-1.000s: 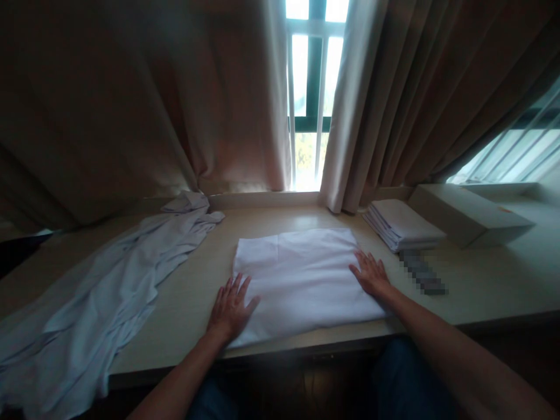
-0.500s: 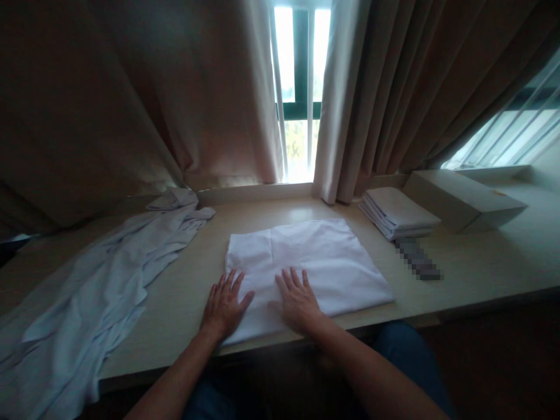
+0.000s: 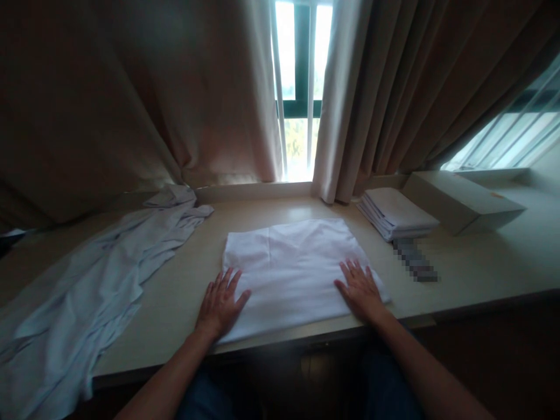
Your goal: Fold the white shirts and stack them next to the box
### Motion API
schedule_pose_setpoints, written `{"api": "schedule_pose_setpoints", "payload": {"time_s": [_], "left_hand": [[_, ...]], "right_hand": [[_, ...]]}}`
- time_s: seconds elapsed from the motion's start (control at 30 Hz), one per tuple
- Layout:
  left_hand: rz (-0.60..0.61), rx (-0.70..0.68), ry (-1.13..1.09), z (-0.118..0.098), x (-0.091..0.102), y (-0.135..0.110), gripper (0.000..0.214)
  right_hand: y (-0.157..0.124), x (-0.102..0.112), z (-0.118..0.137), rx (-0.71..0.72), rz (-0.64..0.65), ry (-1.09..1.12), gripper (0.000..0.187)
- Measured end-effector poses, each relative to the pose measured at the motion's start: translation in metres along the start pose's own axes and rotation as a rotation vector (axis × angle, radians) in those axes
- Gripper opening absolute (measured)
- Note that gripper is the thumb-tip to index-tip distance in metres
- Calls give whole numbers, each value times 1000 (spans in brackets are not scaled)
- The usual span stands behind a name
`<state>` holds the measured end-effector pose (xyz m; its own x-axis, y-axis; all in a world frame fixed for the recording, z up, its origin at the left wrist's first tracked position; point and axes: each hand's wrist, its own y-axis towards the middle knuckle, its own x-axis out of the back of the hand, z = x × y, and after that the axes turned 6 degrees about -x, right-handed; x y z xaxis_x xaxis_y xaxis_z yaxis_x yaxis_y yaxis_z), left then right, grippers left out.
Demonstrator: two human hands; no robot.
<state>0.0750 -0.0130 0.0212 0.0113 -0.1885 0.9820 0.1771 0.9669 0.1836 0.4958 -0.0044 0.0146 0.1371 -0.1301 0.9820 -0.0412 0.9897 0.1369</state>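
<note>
A white folded cloth (image 3: 289, 274) lies flat on the desk in front of me, close to the front edge. Resting on its left side is my left hand (image 3: 222, 300), palm down with the thumb spread. My right hand (image 3: 359, 287) lies flat on the cloth's right part, fingers apart. Neither hand grips anything. The cloth looks mostly smooth, with a faint crease at its upper left.
Loose white fabric (image 3: 114, 262) is heaped along the left side, hanging over the front edge. At the back right, a stack of folded cloths (image 3: 398, 211) stands beside a pale box (image 3: 466, 198). A pixelated dark item (image 3: 413, 259) lies before the stack. Curtains (image 3: 341, 116) hang behind.
My right hand has slid to the right across the cloth, from its middle to its right part. The left hand stays on the left side.
</note>
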Motion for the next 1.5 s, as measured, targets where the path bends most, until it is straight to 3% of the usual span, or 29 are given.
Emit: {"api": "schedule_pose_setpoints", "payload": {"time_s": [0.13,0.7,0.8,0.87,0.97,1.13,1.33,1.5], "left_hand": [[6,-8,-5,0,0,0,67],[-24,-9,15,1,-4,0,66],[-32,-23,16,2,-4,0,67],[-29,-21,9,2,-4,0,67],[-20,-1,-2,1,-3,0,66],[-11,2,-7,0,2,-1,66],[-19,7,-23,1,0,-2,67],[-17,8,-30,1,-1,-2,66]], "right_hand": [[2,-6,-27,-116,5,-23,67],[0,-3,-25,-124,-82,146,61],[14,3,-39,-177,-196,300,54],[33,12,-50,-292,-237,365,51],[70,24,-61,-464,-109,365,52],[115,24,-55,-525,20,333,46],[111,8,-40,-596,-21,297,41],[109,8,-47,-559,-62,289,37]]}}
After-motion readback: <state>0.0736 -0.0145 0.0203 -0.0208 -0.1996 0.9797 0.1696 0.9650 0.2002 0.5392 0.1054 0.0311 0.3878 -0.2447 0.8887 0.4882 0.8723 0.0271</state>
